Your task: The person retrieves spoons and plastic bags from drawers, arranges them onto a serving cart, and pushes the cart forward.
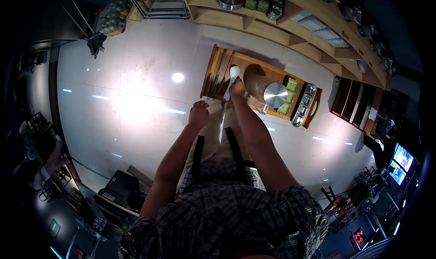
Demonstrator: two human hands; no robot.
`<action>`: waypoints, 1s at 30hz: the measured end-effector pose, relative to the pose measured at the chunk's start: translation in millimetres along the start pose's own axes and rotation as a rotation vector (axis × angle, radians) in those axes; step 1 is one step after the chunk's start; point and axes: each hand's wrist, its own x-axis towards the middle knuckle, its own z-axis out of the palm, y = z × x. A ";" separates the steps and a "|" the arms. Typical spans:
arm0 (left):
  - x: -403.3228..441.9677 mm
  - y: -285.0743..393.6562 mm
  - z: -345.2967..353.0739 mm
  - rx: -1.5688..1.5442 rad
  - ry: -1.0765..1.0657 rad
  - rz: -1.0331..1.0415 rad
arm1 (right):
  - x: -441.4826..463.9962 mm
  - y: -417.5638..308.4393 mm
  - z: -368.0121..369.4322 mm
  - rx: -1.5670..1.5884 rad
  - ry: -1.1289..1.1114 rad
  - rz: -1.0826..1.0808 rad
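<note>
A white spoon (234, 72) is in my right hand (237, 89), whose fingers are closed round its handle over the left part of a wooden tray (254, 58). Thin dark sticks (222, 68) lie in the tray's left compartment. Near the tray's lower left corner is my left hand (199, 114), its fingers bent; whether they hold anything is too small to tell. Right of my right hand stands a round metal pot or lidded cup (275, 94) with a handle. Beside it green patterned boxes (292, 84) form a column, next to a metal divided tray (303, 105).
Wooden shelving (272, 25) with pans and green boxes runs along the top right. A folding chair (165, 11) and bundled bottles (113, 20) stand at the top left. A black case (121, 188) is at the lower left. A wooden rack (353, 102) stands on the right.
</note>
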 end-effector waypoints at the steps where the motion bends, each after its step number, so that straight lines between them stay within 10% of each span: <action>1: 0.7 -2.3 -0.5 0.000 0.000 0.001 | -0.9 -2.8 -0.8 0.000 0.001 0.000; 30: 10.0 -18.8 -7.1 0.001 0.006 -0.006 | -5.7 -22.2 -12.1 0.074 -0.070 -0.047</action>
